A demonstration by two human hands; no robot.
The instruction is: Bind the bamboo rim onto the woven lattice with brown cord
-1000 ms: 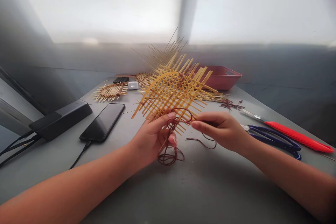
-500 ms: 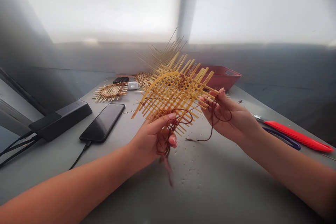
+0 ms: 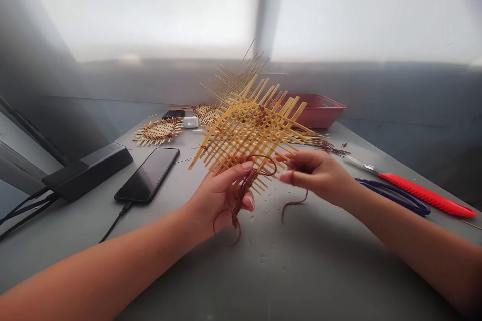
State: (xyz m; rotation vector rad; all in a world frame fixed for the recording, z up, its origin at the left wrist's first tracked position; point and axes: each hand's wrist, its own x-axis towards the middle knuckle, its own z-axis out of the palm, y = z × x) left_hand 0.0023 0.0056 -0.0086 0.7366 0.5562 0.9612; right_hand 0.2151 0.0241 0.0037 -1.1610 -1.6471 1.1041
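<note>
My left hand [image 3: 226, 190] grips the lower edge of a woven bamboo mat [image 3: 244, 135], its thumb in front. The mat is held tilted above the table, with loose strip ends sticking out and a bent bamboo strip [image 3: 218, 125] curving along its upper left. A bundle of brown cord [image 3: 239, 195] hangs from the same hand, and one loop stands out before the weave. To the right of the mat's lower corner, my right hand [image 3: 312, 173] is closed in a pinch on brown cord, whose tail [image 3: 295, 203] dangles below the fingers.
A black phone [image 3: 147, 175] and a black power box [image 3: 88, 170] lie left. Smaller woven pieces [image 3: 161, 130], a white case [image 3: 190, 122] and a pink basket [image 3: 320, 110] stand behind. On the right are a red-handled knife [image 3: 425, 193] and dark-blue-handled scissors [image 3: 395, 198].
My right hand has moved down and slightly left from the mat's right-hand strip ends, with the cord still in its fingers. The left hand and mat stay nearly in place; its hanging cord has shifted.
</note>
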